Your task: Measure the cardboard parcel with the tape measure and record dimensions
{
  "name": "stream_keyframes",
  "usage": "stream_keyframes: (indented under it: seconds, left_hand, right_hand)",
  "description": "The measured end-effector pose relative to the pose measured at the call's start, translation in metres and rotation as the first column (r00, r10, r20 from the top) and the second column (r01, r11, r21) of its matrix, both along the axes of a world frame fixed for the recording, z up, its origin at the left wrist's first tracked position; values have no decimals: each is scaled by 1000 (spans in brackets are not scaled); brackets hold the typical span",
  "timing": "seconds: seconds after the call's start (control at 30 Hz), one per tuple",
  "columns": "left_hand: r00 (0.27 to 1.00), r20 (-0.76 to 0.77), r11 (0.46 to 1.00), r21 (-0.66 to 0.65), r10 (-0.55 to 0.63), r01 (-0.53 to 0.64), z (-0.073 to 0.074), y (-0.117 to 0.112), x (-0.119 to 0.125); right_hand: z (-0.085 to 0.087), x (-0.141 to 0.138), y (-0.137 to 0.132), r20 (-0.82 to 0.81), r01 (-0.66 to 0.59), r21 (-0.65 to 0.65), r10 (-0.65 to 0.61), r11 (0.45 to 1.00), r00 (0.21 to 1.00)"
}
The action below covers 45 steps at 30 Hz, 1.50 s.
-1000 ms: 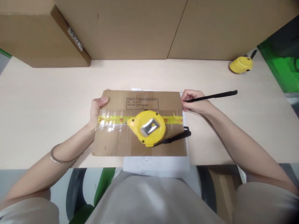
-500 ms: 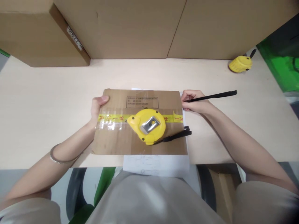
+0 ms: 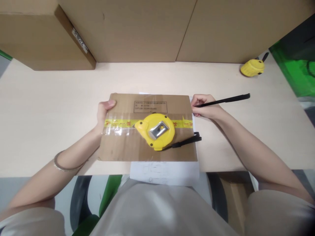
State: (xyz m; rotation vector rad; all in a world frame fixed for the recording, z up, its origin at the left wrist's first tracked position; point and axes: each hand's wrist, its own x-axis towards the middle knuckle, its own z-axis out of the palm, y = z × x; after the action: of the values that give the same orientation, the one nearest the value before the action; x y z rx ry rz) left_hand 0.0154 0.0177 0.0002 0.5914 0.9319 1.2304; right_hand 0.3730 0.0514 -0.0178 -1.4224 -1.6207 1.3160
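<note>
A brown cardboard box [image 3: 123,147] with yellow printed tape across it lies before me, over white paper [image 3: 164,172]. My left hand [image 3: 103,109] is closed on the box's upper left edge, thumb on top and the other fingers hidden. On the box rests a yellow tape measure [image 3: 167,134] with a metal clip and a black wrist strap [image 3: 187,142]. At the box's right edge, my right hand [image 3: 203,105] pinches a black pen [image 3: 233,99]. The pen's tip is hidden by the fingers and the box.
Large cardboard boxes [image 3: 137,32] stand along the back of the pale table [image 3: 44,108]. Another carton [image 3: 29,39] is at the back left, with a handwritten label. A second yellow tape measure [image 3: 252,68] sits at the back right, near the table's edge.
The whole view has shifted very slightly. Both hands, the box, the tape measure and the pen otherwise keep their places.
</note>
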Motion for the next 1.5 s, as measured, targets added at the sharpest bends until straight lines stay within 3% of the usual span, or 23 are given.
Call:
stream_keyframes:
  seconds: [0.23,0.37,0.57,0.7,1.07,1.23,1.5]
  left_hand:
    - [1000,5,1000,-27,-8,9,-2,0,-4]
    - [994,49,994,-56,-93,96,0,-1,-3]
    - [999,-34,999,-22,36,-37,4,-2,1]
    - [998,-38,999,-2,53,-53,5,-3,2]
    - [998,40,995,-87,-46,49,1,0,-2]
    - [997,43,996,-70,-57,60,-3,0,-5]
    - [998,61,995,-99,-16,22,-1,-3,-2]
  right_hand:
    - [-6,6,-5,16,115,94,-117,989,993]
    - [-7,8,-5,52,69,50,-72,996,996]
    - [-5,8,-3,64,14,28,-16,1000,998]
    - [-5,9,-3,60,-14,13,13,1000,998]
    - [-2,10,-5,53,25,17,-26,1000,998]
    - [-3,16,-7,36,83,25,-84,996,996]
    - [-4,15,-7,71,34,-12,-33,999,997]
